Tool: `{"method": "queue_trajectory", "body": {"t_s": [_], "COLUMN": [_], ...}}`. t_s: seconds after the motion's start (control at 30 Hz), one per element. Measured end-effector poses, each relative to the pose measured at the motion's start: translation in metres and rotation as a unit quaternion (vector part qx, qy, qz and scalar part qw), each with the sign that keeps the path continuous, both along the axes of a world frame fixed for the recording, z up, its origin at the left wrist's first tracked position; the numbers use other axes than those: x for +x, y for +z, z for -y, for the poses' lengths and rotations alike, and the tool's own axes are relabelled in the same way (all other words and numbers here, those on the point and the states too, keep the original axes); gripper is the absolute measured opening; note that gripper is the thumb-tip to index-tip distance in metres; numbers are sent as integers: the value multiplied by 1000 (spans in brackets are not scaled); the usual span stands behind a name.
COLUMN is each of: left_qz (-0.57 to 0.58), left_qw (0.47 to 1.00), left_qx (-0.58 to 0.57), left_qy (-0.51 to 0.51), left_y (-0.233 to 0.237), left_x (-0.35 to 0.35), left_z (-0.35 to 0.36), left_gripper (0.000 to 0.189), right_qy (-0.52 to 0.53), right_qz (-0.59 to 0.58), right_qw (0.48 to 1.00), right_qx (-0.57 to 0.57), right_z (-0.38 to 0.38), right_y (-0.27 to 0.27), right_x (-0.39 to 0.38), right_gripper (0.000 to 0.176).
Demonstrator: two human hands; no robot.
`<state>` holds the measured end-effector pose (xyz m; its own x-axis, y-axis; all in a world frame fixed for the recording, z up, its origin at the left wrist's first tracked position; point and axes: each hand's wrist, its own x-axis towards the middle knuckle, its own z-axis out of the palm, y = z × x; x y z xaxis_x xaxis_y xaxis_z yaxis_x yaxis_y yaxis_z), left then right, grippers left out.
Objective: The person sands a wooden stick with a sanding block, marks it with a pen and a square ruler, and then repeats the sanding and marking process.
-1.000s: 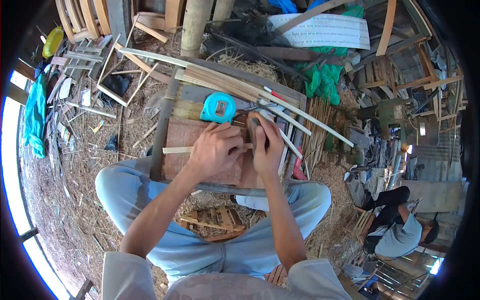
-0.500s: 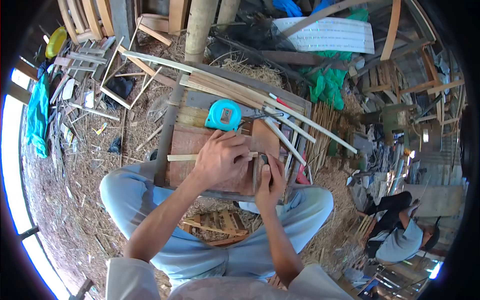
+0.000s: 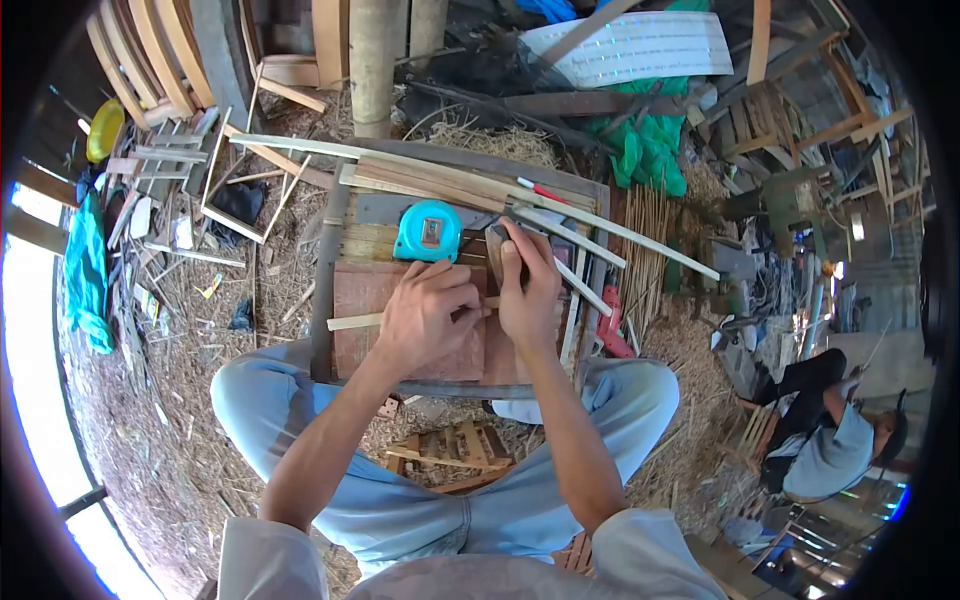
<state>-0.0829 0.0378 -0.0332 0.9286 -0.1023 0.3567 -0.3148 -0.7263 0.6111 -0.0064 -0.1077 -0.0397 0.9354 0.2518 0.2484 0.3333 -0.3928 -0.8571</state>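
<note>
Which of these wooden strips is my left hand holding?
Your left hand holds the pale strip whose end sticks out leftward over the reddish-brown board. No other strip lies across that board.

The tape measure (image 3: 428, 232) has a teal shell that looks like smooth plastic with a soft shine. The thin strip (image 3: 354, 322) is pale bare wood, matt, while the reddish-brown board (image 3: 360, 288) looks like dull wood, kinda scuffed. Can't really tell what the dark block (image 3: 496, 258) is made of, but it's not shiny. The surface (image 3: 324, 300) has a rough, weathered grey wood frame, and the long slat (image 3: 640, 238) across it is light unpainted wood. The red tool (image 3: 613, 328) reads as slick plastic. Green sheeting (image 3: 650, 150) is thin, crinkly plastic with a gloss; the white ribbed panel (image 3: 630, 48) throws glints. The jeans (image 3: 255, 395) are faded matt cloth, creased all over.
</note>
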Motion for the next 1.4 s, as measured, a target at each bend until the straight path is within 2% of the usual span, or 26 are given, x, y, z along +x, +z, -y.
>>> {"method": "queue_trajectory", "body": {"t_s": [0.1,0.17,0.23,0.27,0.33,0.37,0.4,0.47,0.5,0.53,0.6,0.67,0.73,0.9,0.97,1.07,1.1,1.2,1.23,1.3,1.33,1.4], "left_qz": [7,17,18,16,11,2,15,39,6,14,10,43,31,18,29,60,93,89,92,85,83,91], "left_qw": [1000,1000,1000,1000,1000,1000,1000,998,994,994,970,973,948,927,890,901,903,906,905,907,907,917], "left_qx": [-1,-17,-6,11,17,10,21,-41,-105,-91,-225,-203,-294,-347,-433,-397,-368,-354,-356,-395,-399,-388], "left_qy": [12,15,14,11,2,1,-7,-26,-40,-52,-92,-103,-120,-141,-141,-164,-203,-216,-215,-115,-110,4], "left_y": [0,-6,-6,-4,-3,1,8,22,36,52,83,102,114,140,147,153,156,158,158,157,154,141], "left_x": [3,4,2,2,-1,-1,-1,-3,-6,-8,-14,-22,-28,-43,-49,-50,-46,-43,-43,-44,-43,-32], "left_z": [-3,-3,0,-2,-6,-7,-8,-6,-5,-3,0,1,7,16,25,28,29,30,34,40,39,32], "left_gripper": [14,17,16,16,17,18,18,19,21,21,21,21,18,20,25,32,31,30,30,25,25,22], "right_qy": [-29,-11,-40,-48,-129,-131,-138,-127,-121,-131,-103,-77,-67,-42,-19,6,8,8,6,5,0,-2], "right_qz": [4,63,17,20,-22,-60,-48,7,11,20,52,69,76,138,159,192,192,195,193,180,162,149], "right_qw": [999,998,998,998,990,987,986,990,991,989,991,991,990,979,976,970,970,970,971,974,978,982], "right_qx": [18,-15,-34,-26,46,69,81,57,54,68,73,86,103,146,146,150,150,145,142,136,133,114], "right_z": [23,48,47,50,56,63,66,70,71,69,65,60,53,48,53,55,56,60,62,66,67,71], "right_y": [-12,-29,-12,-15,-23,-22,-16,-3,2,13,36,52,63,114,136,150,152,148,144,140,136,124], "right_x": [-38,-86,-117,-122,-123,-120,-114,-105,-98,-92,-80,-72,-68,-84,-92,-96,-97,-98,-97,-97,-98,-89], "right_gripper": [28,29,30,30,30,31,31,35,36,36,37,35,35,33,34,34,34,34,34,34,34,34]}}
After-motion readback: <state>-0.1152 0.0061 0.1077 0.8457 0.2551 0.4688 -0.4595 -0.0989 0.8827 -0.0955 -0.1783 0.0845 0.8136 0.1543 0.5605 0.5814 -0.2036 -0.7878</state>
